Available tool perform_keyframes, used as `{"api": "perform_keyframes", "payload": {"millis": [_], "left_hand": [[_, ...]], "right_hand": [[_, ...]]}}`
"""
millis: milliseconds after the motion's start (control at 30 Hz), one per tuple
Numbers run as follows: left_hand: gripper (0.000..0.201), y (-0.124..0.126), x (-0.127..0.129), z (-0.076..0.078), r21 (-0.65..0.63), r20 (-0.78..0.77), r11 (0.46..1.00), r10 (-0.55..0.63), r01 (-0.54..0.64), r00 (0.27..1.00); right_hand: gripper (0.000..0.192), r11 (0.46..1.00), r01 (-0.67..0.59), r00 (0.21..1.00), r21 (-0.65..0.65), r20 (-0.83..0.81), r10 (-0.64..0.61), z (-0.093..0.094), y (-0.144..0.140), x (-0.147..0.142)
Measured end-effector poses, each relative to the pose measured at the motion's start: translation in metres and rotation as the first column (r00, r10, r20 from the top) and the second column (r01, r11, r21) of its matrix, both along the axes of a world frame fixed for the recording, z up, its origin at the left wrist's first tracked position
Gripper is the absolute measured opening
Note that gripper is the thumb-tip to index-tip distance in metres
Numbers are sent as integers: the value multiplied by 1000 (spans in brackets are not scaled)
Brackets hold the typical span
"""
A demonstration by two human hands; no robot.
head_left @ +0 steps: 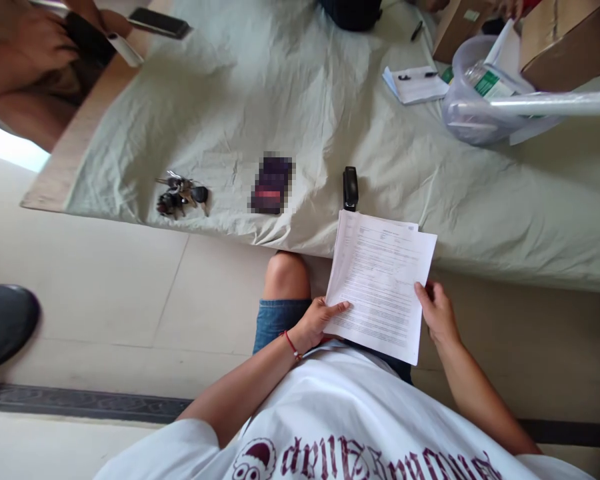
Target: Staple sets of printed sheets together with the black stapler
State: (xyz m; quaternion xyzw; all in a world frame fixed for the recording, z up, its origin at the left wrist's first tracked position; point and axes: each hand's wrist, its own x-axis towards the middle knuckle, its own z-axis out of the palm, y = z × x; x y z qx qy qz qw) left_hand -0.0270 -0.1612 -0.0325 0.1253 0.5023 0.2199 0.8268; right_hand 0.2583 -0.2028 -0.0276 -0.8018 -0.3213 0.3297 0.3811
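Several printed sheets of paper (380, 287) lie stacked, slightly fanned, above my lap, their far edge close to the table's front edge. My left hand (323, 319) pinches the near left side of the stack, thumb on top and fingers hidden beneath. At the right edge, my right hand (436, 308) grips the paper with its thumb over the margin; its other fingers are curled behind. A black stapler (350, 188) rests on the cloth just beyond the top left corner of the sheets.
On the cloth-covered table (220, 127) lie a bunch of keys (183, 193) and a blurred-out dark object (273, 185). A plastic basket (473, 123), a notepad (415, 85) and a cardboard box (567, 40) stand far right. Another person's hand (45, 40) is at upper left, near a phone (159, 23).
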Motion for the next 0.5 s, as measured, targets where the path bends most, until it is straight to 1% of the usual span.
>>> {"api": "perform_keyframes", "payload": {"millis": [33,100,133,167,233,267,400,433,500], "left_hand": [[52,-1,1,0,11,-10,1000,-1,1,1000],[52,-4,2,0,43,-30,999,-16,17,999],[52,-5,2,2,67,-45,997,-27,30,999],[52,-7,1,3,95,-58,994,-44,50,997],[55,-10,-2,7,147,-73,986,-67,77,995],[56,-13,-6,8,167,-70,984,-54,65,996],[52,-24,-31,12,177,-44,977,128,-118,991],[50,-27,-38,12,184,-47,973,153,-142,987],[47,-34,-50,11,221,-57,965,160,-144,985]], "right_hand": [[48,1000,-3,988,-2,-156,3,0,-9,-6],[47,999,-42,911,-12,-411,33,1,-19,-16],[47,998,-64,870,-17,-491,48,2,-21,-19],[46,996,-81,841,-22,-538,56,3,-21,-22],[45,995,-94,819,-21,-570,66,3,-18,-27],[44,995,-97,814,-15,-577,71,2,-17,-29],[45,991,-134,766,11,-633,111,-6,-18,-44],[46,988,-151,752,20,-647,128,-10,-20,-50],[49,984,-174,749,35,-644,155,-18,-24,-61]]}}
